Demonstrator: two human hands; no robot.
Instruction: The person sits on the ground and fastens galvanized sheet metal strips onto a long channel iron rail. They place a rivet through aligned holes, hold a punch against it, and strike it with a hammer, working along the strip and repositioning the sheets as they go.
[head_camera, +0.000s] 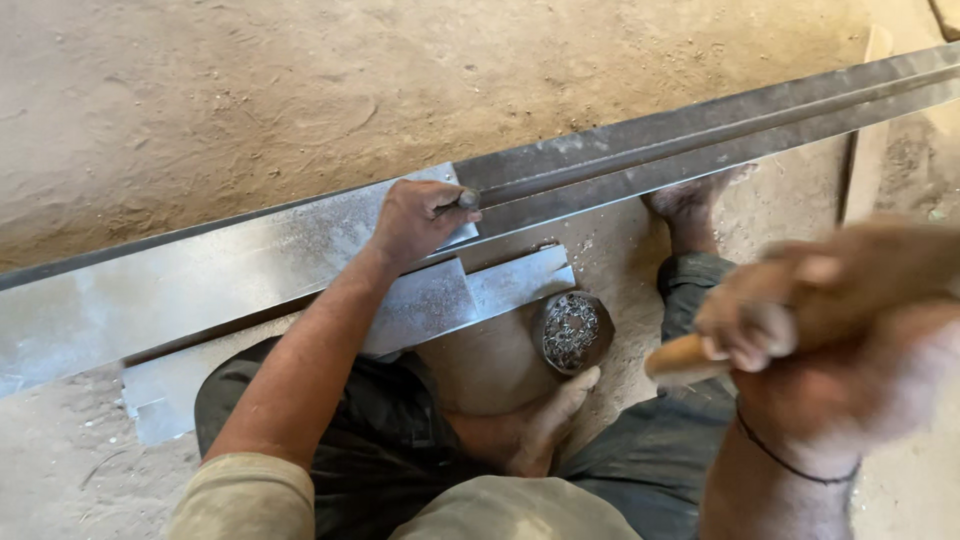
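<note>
Left hand (415, 220) is reaching out, arm extended, gripping a small metal punch (466, 200) against the long steel section (640, 150) lying across the sandy floor. Right hand (800, 310) is clenching a wooden handle (685, 358), raised close and blurring; its head is hidden.

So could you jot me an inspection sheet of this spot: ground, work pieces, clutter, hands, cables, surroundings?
Surface: bare sandy ground, dusty.
Job's things: long metal channel lying slantwise; small metal punch held on a shiny sheet strip; wooden tool handle, blurred.
Clutter: round tin of small metal pieces; loose sheet offcuts.
Hands: left hand grips the punch; right hand raised, gripping the handle.
Cables: nothing seen.
Surroundings: wooden plank at right; person's bare feet by the channel.
</note>
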